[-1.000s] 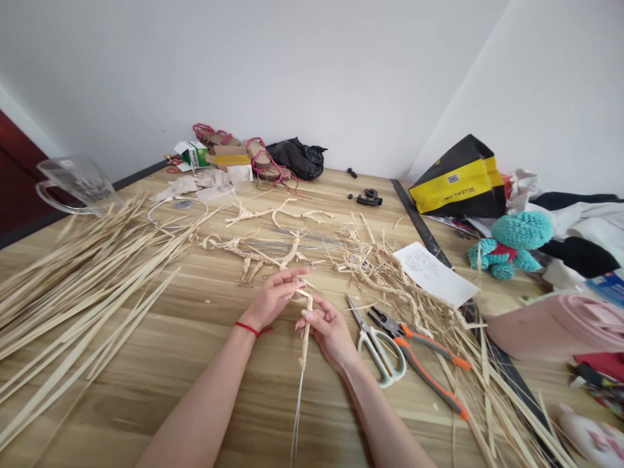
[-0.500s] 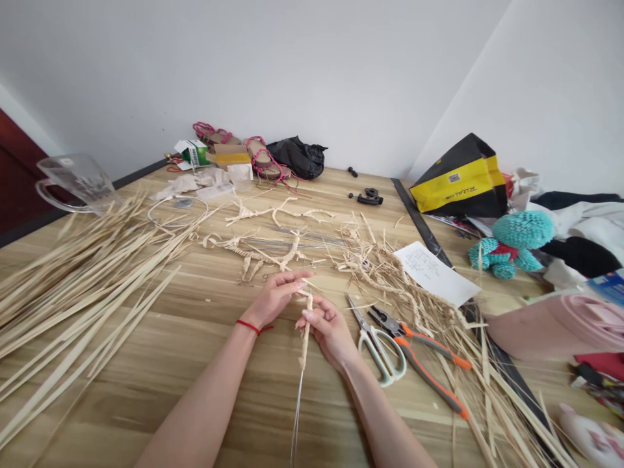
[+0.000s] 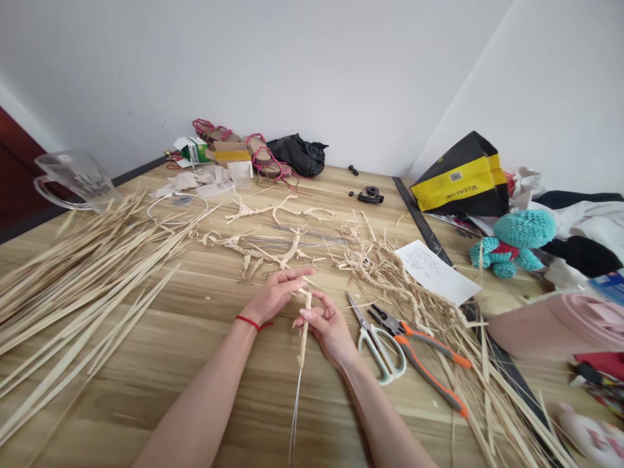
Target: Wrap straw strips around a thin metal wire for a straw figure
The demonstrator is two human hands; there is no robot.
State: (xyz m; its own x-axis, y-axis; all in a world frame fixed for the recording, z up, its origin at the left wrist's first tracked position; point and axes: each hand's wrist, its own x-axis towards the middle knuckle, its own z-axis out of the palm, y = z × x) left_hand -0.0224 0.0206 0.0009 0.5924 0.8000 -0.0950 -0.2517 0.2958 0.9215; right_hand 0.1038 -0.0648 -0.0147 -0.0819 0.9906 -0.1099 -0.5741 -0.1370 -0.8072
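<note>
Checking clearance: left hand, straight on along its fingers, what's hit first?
Probably the tangle of loose straw on the table. The left hand already points past the straw braid. Depth is unclear, so it might pass just above.

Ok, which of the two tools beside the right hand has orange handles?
The pliers, lying to the right; the scissors next to them have white handles.
</note>
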